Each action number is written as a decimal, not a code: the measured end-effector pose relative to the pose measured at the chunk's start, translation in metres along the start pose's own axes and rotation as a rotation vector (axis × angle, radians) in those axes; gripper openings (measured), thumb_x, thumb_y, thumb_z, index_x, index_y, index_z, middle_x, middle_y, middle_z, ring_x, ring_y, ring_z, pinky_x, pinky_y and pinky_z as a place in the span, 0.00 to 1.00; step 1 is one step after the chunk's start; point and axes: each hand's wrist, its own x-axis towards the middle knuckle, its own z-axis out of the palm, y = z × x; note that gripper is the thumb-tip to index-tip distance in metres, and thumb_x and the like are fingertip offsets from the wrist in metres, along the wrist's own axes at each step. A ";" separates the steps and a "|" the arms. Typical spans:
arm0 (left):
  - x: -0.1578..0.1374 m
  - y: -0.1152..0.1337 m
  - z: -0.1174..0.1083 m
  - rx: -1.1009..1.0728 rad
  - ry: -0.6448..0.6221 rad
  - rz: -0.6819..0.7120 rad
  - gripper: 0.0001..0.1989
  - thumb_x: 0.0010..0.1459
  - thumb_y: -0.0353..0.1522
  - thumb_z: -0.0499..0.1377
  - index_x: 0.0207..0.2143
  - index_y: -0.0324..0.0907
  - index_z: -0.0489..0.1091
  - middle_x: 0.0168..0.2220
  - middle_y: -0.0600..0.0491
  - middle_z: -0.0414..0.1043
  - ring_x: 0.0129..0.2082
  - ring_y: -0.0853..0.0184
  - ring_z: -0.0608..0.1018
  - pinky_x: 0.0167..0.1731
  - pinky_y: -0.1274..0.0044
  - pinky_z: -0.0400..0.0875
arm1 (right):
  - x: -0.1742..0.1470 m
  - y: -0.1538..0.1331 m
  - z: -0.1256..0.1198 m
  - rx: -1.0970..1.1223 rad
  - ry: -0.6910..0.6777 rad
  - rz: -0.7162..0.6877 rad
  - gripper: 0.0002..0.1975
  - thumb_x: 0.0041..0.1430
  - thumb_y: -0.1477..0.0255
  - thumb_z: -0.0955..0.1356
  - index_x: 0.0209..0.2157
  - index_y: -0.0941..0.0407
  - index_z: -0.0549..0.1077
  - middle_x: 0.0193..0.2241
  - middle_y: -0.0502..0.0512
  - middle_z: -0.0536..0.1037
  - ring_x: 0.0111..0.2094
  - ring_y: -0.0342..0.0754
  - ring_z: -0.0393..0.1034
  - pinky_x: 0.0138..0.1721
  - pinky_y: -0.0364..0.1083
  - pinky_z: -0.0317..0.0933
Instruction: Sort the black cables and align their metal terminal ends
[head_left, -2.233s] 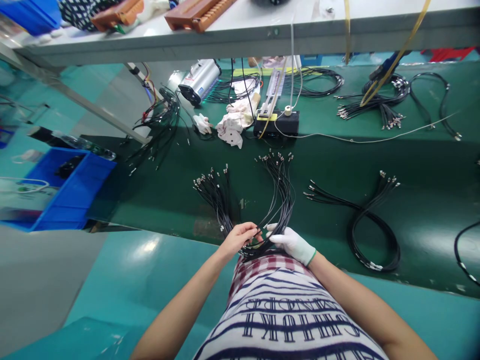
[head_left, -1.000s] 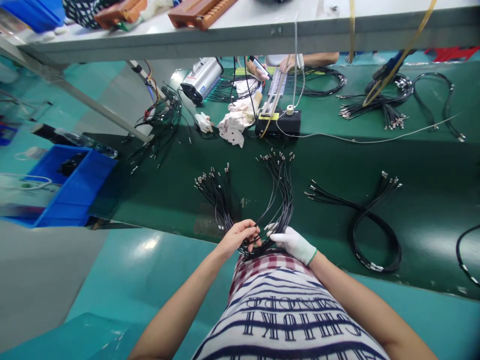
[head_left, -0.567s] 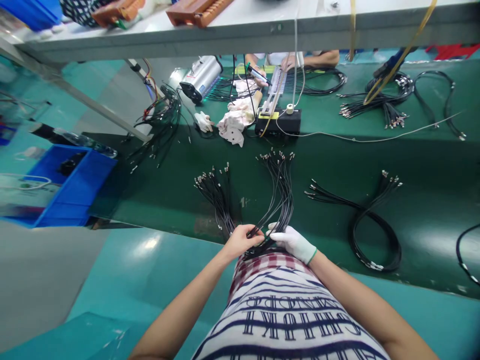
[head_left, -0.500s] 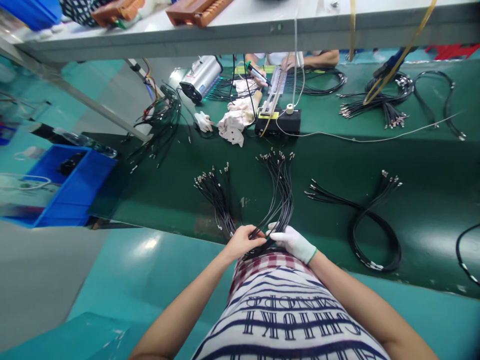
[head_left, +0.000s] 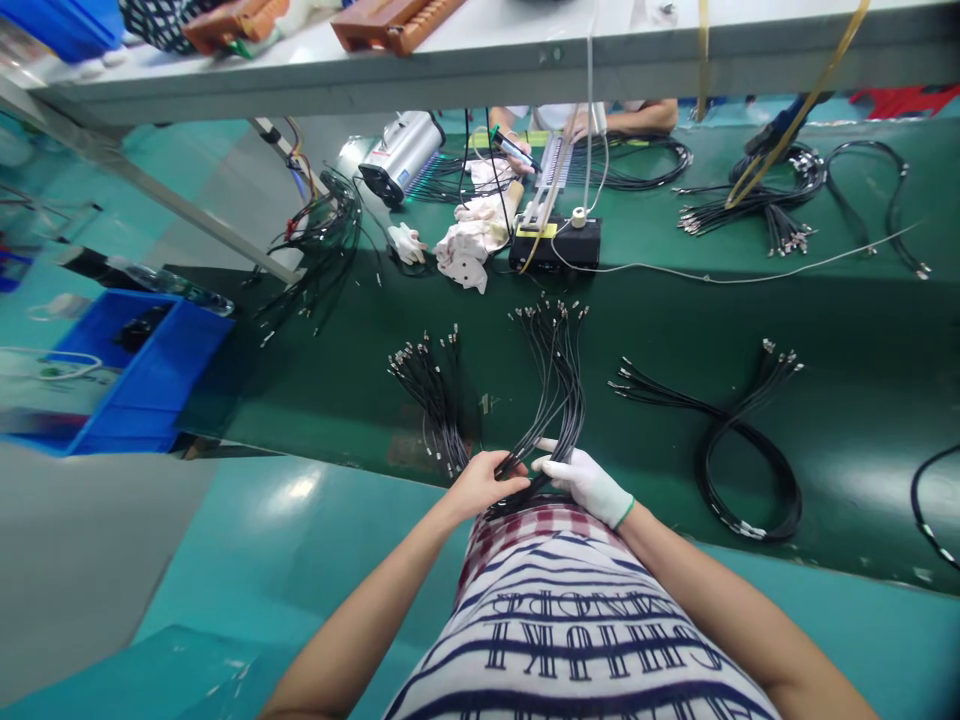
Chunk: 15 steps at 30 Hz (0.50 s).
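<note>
A bundle of thin black cables (head_left: 571,390) with metal end connectors runs up the green table from my two hands near its front edge. My bare left hand (head_left: 487,482) is closed on part of the bundle, thumb and fingers pinching the strands. Gloved in white, my right hand (head_left: 585,485) grips the bundle's right side, its index finger stretched between strands. Left of it lies the other end group of black cables (head_left: 439,400), fanned out with metal tips; whether both groups join below my hands is hidden.
A looped cable bundle (head_left: 795,490) lies to the right. Across the table are a black box (head_left: 562,248), a crumpled cloth (head_left: 472,245), a silver device (head_left: 403,155) and a co-worker's hand (head_left: 514,150) with a pen-like tool. A blue bin (head_left: 142,400) stands left; a shelf edge (head_left: 480,85) crosses above.
Some strands in the held bundle have spread slightly to the left near my hands. My right index finger has shifted a little; both hands stay in nearly the same place.
</note>
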 end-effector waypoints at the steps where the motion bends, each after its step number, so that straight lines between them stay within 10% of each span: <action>1: 0.001 -0.002 0.003 0.004 -0.009 -0.008 0.12 0.48 0.37 0.64 0.32 0.37 0.75 0.24 0.56 0.69 0.24 0.71 0.65 0.25 0.79 0.56 | -0.001 -0.001 0.001 -0.006 -0.017 -0.013 0.29 0.48 0.63 0.75 0.52 0.57 0.71 0.39 0.55 0.77 0.30 0.42 0.65 0.28 0.41 0.54; 15: 0.004 -0.009 0.004 -0.063 -0.004 0.003 0.13 0.47 0.39 0.63 0.28 0.36 0.75 0.23 0.55 0.69 0.25 0.70 0.66 0.26 0.79 0.56 | 0.002 0.006 -0.002 0.126 -0.032 -0.021 0.24 0.44 0.69 0.77 0.45 0.56 0.73 0.36 0.51 0.75 0.27 0.39 0.62 0.28 0.41 0.54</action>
